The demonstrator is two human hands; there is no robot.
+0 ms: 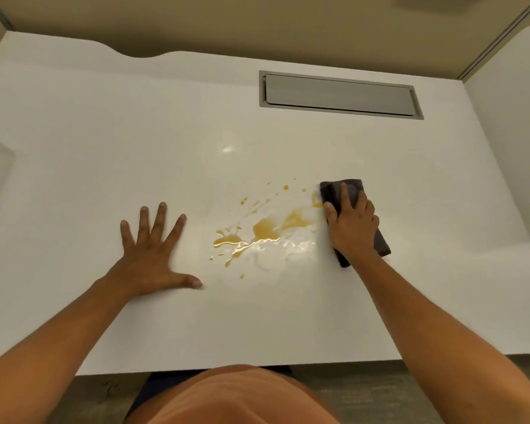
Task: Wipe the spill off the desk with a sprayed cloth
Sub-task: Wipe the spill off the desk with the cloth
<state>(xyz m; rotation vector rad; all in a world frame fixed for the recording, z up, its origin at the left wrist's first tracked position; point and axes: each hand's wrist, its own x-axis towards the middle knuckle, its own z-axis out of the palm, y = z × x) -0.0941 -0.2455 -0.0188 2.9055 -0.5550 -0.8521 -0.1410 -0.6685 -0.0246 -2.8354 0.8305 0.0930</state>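
Writing: no brand, label or readable text shows on any surface in view.
Right hand (352,228): lies palm down on a dark folded cloth (354,191), fingers curled loosely over it with the forefinger stretched toward the far end and the thumb hooked around the cloth's left edge; it presses the cloth flat against the table (104,133).
Cloth: dark grey-brown, folded into a long strip that runs away from the person; its far end shows beyond the fingertips and its near end shows past the wrist. Its left edge touches the right-hand fringe of the spill (266,231).
Left hand (153,252): empty, palm flat on the table, all fingers and the thumb spread wide; it sits to the left of the spill, near it but apart.
Spill: amber-yellow liquid in irregular pools with small droplets scattered on the far side, lying between the two hands; a clear wet sheen spreads along its near side.
Table: white, glossy, with a grey rectangular cable flap (340,94) set into it at the far right.
Person: orange shirt (236,396) at the lower edge, forearms bare.
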